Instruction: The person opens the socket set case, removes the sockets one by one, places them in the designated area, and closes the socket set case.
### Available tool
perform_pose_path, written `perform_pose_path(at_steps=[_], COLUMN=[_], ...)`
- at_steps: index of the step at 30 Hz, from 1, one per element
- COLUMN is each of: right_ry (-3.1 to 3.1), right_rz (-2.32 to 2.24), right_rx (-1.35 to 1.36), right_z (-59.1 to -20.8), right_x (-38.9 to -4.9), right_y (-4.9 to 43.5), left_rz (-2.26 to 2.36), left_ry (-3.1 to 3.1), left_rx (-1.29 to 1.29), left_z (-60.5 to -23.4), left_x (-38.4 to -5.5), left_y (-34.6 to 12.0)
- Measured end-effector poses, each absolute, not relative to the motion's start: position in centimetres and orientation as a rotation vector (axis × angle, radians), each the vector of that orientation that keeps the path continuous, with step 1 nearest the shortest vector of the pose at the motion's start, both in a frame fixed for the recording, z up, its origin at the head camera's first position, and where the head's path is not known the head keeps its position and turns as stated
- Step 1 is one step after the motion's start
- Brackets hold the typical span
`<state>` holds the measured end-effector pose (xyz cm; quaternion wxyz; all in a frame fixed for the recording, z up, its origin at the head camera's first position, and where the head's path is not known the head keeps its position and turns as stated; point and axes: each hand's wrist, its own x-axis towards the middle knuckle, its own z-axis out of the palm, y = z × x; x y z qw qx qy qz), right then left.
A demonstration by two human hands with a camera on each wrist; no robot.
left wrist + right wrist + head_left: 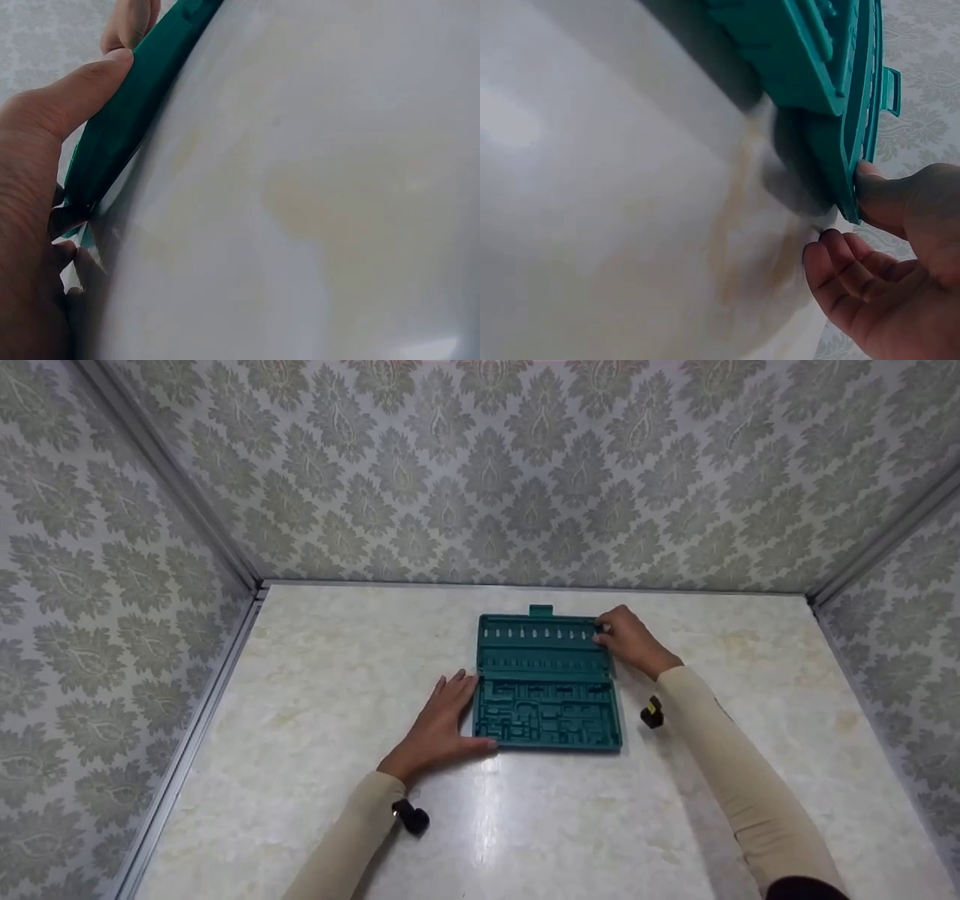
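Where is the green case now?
In the head view, the green case sits open on the table just right of centre, between the left hand and the right hand.

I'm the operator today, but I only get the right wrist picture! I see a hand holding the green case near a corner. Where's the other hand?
Observer: In the head view, the left hand is at the left side of the green case.
Operator: Ooh, what's it doing there?
Observer: In the left wrist view, its thumb touches the edge of the case.
Operator: And is there anything in the far half, the part with the latch?
Observer: The head view shows a row of small pale shapes across it, too tiny to name.
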<state>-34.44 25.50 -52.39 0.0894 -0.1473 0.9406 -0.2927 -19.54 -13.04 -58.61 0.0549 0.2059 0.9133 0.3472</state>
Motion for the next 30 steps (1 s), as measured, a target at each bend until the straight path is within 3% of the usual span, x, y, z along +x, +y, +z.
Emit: perform_pose_path(at_steps=[30], right_ry=[2.776], right_rz=[-0.711], right_rx=[-0.423], right_z=[-51.93], right_x=[-33.83], right_y=[24.68], left_rz=[1.040], left_ry=[2.794], left_rx=[0.714], left_z=[-59.12], left_x=[-19.78], left_y=[-13.18])
